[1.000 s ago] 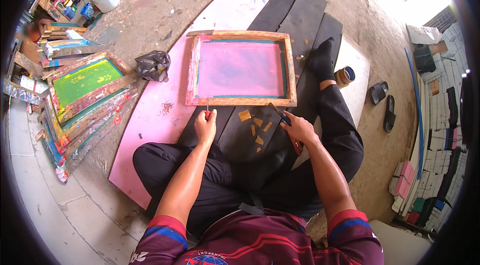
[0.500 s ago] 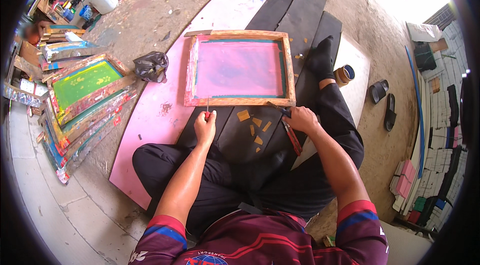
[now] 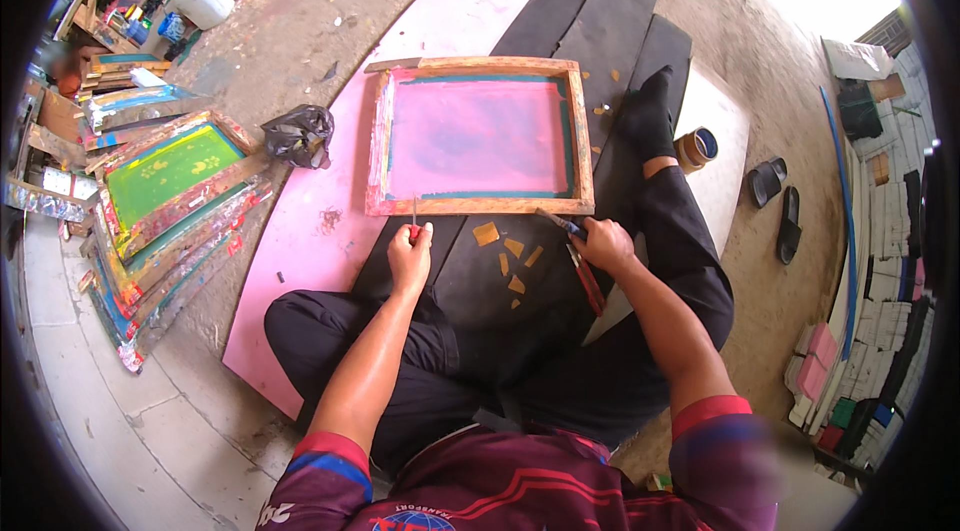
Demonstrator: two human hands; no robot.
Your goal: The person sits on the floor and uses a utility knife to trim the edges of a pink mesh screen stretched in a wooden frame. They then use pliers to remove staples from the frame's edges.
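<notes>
A wooden-framed silk screen (image 3: 480, 136) with pink mesh lies in front of me. My left hand (image 3: 409, 254) is closed on a red-handled screwdriver (image 3: 414, 223), whose thin shaft points up over the frame's near edge. My right hand (image 3: 605, 245) is closed around a dark tool (image 3: 562, 222) with a bluish handle; its kind is unclear. That tool's tip slants toward the frame's near right part; I cannot tell whether they touch. Below the right hand lies a long red tool (image 3: 588, 283), partly hidden. Several tan scraps (image 3: 486, 234) lie on the black sheets (image 3: 460, 276) between my hands.
A pink board (image 3: 300, 271) lies under the sheets. Left of the frame is a black plastic bag (image 3: 299, 136), beyond it stacked painted screens (image 3: 172, 176). To the right are a tape roll (image 3: 696, 149), black slippers (image 3: 789, 224) and stacked white material (image 3: 890, 311).
My right hand and its tool have shifted slightly, and the tool's handle shows more. My left hand stays nearly in place with the screwdriver. The whole view has moved a little.
</notes>
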